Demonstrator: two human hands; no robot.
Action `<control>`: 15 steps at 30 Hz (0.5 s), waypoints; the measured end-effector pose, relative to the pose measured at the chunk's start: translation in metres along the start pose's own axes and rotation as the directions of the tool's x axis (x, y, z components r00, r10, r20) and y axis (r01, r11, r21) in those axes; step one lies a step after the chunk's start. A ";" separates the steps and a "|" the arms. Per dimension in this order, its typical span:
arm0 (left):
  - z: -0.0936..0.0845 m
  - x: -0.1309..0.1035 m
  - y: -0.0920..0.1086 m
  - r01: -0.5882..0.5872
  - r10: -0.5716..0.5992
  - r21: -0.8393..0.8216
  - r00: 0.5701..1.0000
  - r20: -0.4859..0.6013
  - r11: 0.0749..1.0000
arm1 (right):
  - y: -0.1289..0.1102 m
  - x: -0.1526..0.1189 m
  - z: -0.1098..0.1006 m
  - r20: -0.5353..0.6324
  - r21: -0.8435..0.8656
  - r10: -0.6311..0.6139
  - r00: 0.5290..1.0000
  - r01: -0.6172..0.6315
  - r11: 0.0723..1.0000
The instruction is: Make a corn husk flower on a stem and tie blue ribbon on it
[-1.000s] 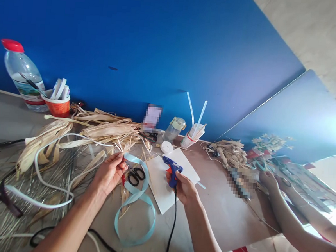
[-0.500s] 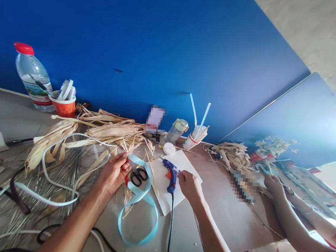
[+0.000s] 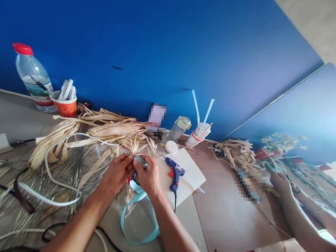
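My left hand [image 3: 119, 172] is closed, its fingertips pinching the end of a light blue ribbon [image 3: 141, 197] and touching pale dried husk strips [image 3: 135, 146] that fan out above. My right hand [image 3: 148, 175] meets it fingertip to fingertip, also closed on the ribbon. From the hands the ribbon hangs in a loop to the tabletop. Black-handled scissors [image 3: 135, 177] are mostly hidden behind my right hand. Right of my hands, a blue glue gun [image 3: 176, 174] lies on white paper [image 3: 194, 175], its nozzle pointing away and a black cord trailing toward me.
Dried husks [image 3: 111, 131] lie along the blue partition [image 3: 163, 43]. Behind are a water bottle [image 3: 34, 75], an orange paper cup [image 3: 66, 107], a glass jar [image 3: 178, 130] and a cup with glue sticks [image 3: 197, 136]. Thin stalks and cords spread left. Another person's hands [image 3: 283, 186] work at right.
My right hand has moved left from beside the glue gun to my left hand and taken hold of the ribbon. The glue gun now stands away from both hands.
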State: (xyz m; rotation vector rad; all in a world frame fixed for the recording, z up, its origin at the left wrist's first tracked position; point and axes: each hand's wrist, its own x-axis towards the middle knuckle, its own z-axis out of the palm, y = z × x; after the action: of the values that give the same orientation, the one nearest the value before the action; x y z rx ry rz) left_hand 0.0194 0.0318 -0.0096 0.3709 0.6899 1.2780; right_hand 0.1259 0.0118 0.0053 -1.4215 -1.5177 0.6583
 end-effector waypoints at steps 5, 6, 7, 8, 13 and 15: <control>0.003 -0.002 -0.003 -0.014 0.015 0.131 1.000 -0.006 0.991 | 0.003 0.002 0.005 0.015 0.234 0.249 0.968 -0.246 0.941; 0.004 -0.003 -0.004 -0.022 0.023 0.149 1.000 -0.011 0.989 | 0.004 0.002 0.006 0.031 0.300 0.273 0.962 -0.270 0.915; 0.005 -0.004 -0.004 -0.030 0.033 0.168 0.999 -0.016 0.985 | 0.005 0.002 0.007 0.052 0.366 0.290 0.956 -0.288 0.885; 0.006 -0.005 -0.004 -0.038 0.043 0.191 0.999 -0.022 0.981 | 0.005 0.002 0.008 0.071 0.427 0.303 0.950 -0.303 0.852; 0.012 -0.011 -0.003 -0.078 0.089 0.305 0.996 -0.022 0.949 | 0.001 -0.003 0.008 0.047 0.599 0.354 0.934 -0.310 0.738; 0.013 -0.013 -0.003 -0.115 0.132 0.399 0.991 -0.017 0.910 | -0.003 -0.006 0.009 0.027 0.620 0.372 0.928 -0.307 0.722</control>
State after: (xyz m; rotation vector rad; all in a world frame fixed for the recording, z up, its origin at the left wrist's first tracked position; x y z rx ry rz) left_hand 0.0284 0.0202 0.0022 0.7315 0.9803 1.2641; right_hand 0.1160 0.0072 0.0019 -1.1879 -0.8260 1.1704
